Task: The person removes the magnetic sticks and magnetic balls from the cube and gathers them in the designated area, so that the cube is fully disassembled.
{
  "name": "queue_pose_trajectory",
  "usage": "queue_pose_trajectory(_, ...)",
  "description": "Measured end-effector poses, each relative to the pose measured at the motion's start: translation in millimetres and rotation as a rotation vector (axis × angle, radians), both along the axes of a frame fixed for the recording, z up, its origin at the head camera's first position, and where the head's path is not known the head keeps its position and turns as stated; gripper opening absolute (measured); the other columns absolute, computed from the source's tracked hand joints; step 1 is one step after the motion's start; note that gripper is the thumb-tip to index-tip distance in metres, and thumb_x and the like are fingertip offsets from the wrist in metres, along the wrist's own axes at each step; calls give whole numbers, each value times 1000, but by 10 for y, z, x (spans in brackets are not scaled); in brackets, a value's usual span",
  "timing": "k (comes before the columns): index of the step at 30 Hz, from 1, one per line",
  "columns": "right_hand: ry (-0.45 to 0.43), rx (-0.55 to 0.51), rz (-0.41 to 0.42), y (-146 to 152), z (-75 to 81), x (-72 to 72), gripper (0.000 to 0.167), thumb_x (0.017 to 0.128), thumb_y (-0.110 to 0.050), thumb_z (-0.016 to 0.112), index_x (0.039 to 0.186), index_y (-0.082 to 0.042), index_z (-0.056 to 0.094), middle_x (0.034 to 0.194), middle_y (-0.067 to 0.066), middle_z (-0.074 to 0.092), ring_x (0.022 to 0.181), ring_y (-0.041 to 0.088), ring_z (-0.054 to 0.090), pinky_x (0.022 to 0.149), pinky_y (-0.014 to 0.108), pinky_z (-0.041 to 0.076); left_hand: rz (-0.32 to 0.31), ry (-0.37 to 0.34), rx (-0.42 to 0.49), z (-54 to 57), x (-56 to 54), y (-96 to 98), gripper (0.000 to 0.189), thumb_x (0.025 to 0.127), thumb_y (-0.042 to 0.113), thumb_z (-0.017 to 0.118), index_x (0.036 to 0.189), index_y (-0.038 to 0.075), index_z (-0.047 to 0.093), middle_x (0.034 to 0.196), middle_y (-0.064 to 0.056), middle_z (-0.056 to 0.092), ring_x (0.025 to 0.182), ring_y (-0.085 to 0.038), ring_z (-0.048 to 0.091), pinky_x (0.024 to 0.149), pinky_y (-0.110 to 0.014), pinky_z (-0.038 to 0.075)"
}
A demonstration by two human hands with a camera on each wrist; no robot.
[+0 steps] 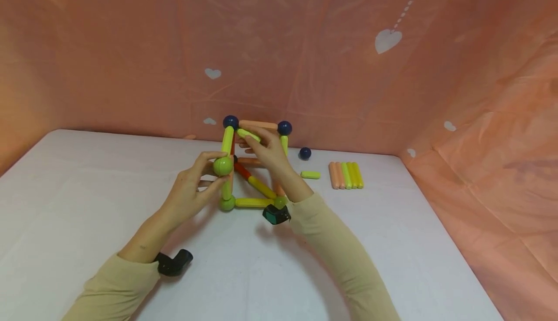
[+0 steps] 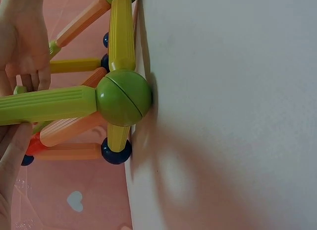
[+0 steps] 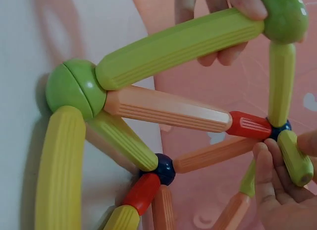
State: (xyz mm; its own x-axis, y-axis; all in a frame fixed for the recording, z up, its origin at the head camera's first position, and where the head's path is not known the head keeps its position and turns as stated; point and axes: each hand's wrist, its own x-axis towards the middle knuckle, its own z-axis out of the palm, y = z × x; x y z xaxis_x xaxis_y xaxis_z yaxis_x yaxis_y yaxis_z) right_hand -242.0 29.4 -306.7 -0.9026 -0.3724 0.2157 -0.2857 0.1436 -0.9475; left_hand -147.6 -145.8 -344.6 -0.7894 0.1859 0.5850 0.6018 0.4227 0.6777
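A frame of magnetic rods and balls stands on the table, with yellow rods (image 1: pixel 255 203), green balls (image 1: pixel 227 203) and dark blue balls (image 1: pixel 285 128). My left hand (image 1: pixel 192 185) grips the green ball (image 1: pixel 223 166) at its upper near corner, fingers also at the end of the upright green rod (image 3: pixel 183 49). My right hand (image 1: pixel 271 151) pinches a short green rod (image 3: pixel 295 158) between thumb and fingers. One end of that rod is right at the dark blue ball (image 3: pixel 280 128) of the upper far left corner. A red and yellow diagonal (image 1: pixel 257 183) crosses inside the frame.
Right of the frame lie a loose dark blue ball (image 1: pixel 305 153) and a short green rod (image 1: pixel 311 175). Farther right is a row of several peach, green and yellow rods (image 1: pixel 346 175). A pink curtain (image 1: pixel 305 59) hangs behind the white table (image 1: pixel 109 185).
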Motion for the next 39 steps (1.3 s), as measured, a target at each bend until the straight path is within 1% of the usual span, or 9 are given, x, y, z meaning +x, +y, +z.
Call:
queue_pose_trajectory(2,-10,-25,7,40,-22,22,36,99,-7,50,135,-6,54,118,22,64,102,35,65,89,47,53,3,3,0,-9,2,-1,46,85,-5,67,125,4,47,106,-18,69,92,-31,68,69,-35,58)
queue_pose_trajectory(7,-86,-56,-6,178,-65,100,37,99,-12,53,136,-12,54,122,19,62,104,33,64,94,48,50,8,2,-3,-8,14,-4,46,85,-6,67,125,4,47,108,-19,69,92,-32,68,69,-38,58)
queue_pose_trajectory(11,-117,-69,-7,333,-100,145,40,98,-12,55,137,-8,51,121,21,63,108,40,61,97,52,47,12,-1,-10,-6,18,-3,46,85,-6,66,126,4,46,106,-19,69,92,-32,67,70,-40,58)
queue_pose_trajectory(15,-132,-82,-33,514,-130,178,35,96,-11,57,130,-2,52,117,22,65,103,37,64,97,52,47,10,1,-17,-8,12,-5,47,85,-6,66,126,5,46,106,-19,69,93,-32,67,70,-39,58)
queue_pose_trajectory(19,-123,-97,-64,692,-177,198,26,95,-9,57,120,1,54,108,21,69,91,28,68,91,43,51,10,4,-20,-12,3,-8,48,85,-6,67,126,5,46,107,-19,68,93,-32,67,70,-39,58)
queue_pose_trajectory(23,-121,-127,-106,856,-244,198,25,94,-10,59,116,3,56,94,5,74,83,16,69,82,30,53,7,5,-20,-10,1,-3,48,85,-7,66,126,5,46,109,-20,68,93,-33,67,69,-40,58)
queue_pose_trajectory(28,-115,-130,-180,1027,-310,188,28,94,-11,61,116,6,59,84,-9,71,79,9,66,75,26,53,4,15,-15,-20,-1,2,48,84,-8,67,126,4,46,109,-20,68,93,-33,67,69,-38,58)
queue_pose_trajectory(34,-120,-82,-229,1240,-389,189,31,92,-8,62,119,9,59,85,-11,67,78,10,63,76,26,54,1,17,-12,-27,-1,9,48,84,-7,67,126,4,46,110,-20,68,93,-32,67,68,-39,58)
queue_pose_trajectory(39,-122,-10,-240,1369,-426,191,34,92,-7,62,121,8,59,98,-7,65,80,8,64,77,23,52,8,18,-14,-15,2,15,49,84,-7,68,126,4,46,111,-19,68,93,-32,67,68,-39,58)
